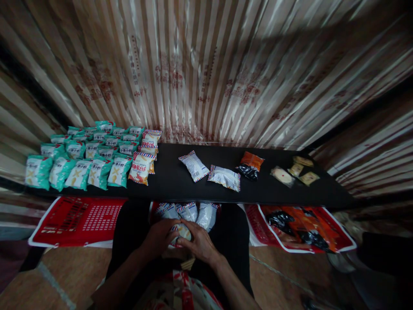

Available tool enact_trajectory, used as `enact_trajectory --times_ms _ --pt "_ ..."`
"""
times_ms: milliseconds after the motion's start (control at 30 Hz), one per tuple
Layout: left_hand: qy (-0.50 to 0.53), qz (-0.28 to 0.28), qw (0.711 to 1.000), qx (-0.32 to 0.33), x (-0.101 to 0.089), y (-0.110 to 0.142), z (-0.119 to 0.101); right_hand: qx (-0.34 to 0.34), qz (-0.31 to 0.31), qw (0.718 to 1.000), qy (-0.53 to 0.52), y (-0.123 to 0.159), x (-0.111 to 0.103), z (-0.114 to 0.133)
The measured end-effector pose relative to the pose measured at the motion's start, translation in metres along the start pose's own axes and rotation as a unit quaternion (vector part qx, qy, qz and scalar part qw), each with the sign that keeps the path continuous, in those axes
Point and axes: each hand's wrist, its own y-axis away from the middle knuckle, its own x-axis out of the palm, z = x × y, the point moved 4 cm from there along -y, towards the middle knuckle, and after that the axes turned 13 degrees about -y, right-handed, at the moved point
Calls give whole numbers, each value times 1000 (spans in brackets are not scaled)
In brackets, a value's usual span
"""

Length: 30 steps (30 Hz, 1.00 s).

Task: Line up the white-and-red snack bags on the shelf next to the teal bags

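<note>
The left hand (161,237) and right hand (199,242) close their grip around a small snack packet (181,232) over the lap, fingers curled at its sides (its pale front shows between them). Just beyond lie white packets (187,212); teal bags (77,173) stand in rows on the black tabletop (171,189).

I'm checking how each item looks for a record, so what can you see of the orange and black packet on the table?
The orange and black packet is a small, puffy pouch, orange towards the back and black at the front. It looks like thin, glossy plastic, creased and catching light. Any print is too dark to read. It lies at a slight angle on the black table, just right of a white packet. Only the table appears to touch it.
</note>
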Motion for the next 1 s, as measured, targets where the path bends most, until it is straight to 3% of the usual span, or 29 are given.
enact_trajectory --times_ms 233,600,1000 --pt "25 34 998 -38 -5 -2 2 4 12 999 -45 0 -2 7" --pt "74 97 989 -83 -18 -13 4 63 -55 994 -76 0 5 0" --pt "191 72 975 -92 -32 -13 4 82 -96 954 -273 -3 11 -7"
